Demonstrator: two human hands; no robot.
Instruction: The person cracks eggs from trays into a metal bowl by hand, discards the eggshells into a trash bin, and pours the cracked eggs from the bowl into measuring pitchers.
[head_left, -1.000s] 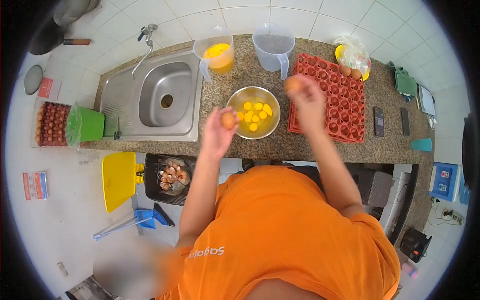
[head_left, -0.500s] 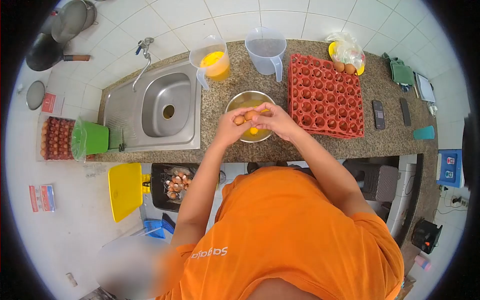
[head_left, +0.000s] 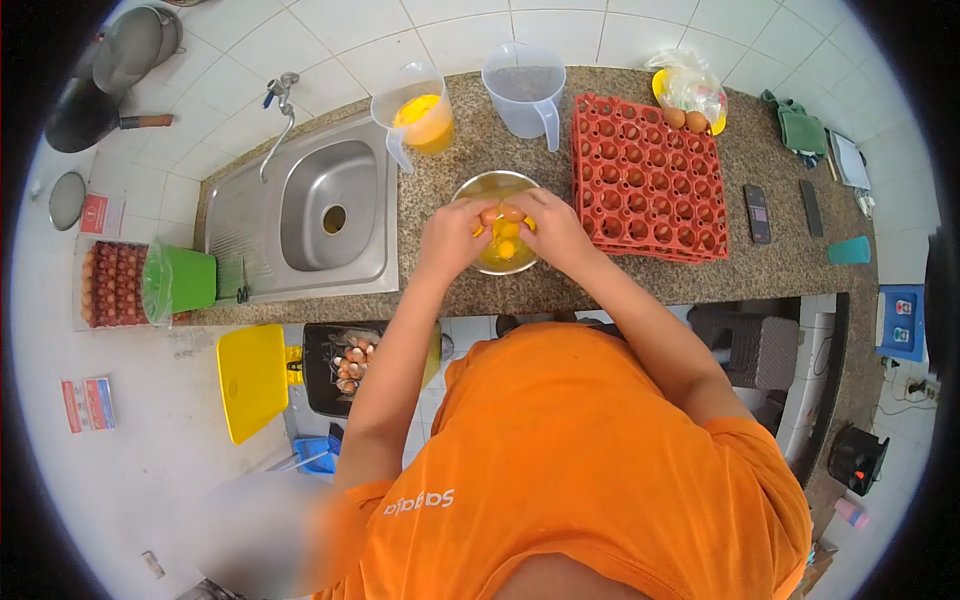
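Left hand (head_left: 450,236) and right hand (head_left: 557,232) pinch brown eggshell (head_left: 513,213) over a yolk-holding round steel bowl (head_left: 490,180); two brown eggs (head_left: 696,122) remain upper right.

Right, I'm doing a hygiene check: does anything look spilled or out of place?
I see no spill on the counter. One thing looks slightly odd: the phone lying right of the red egg trays, since a handset seems out of place where brown eggs are being handled.
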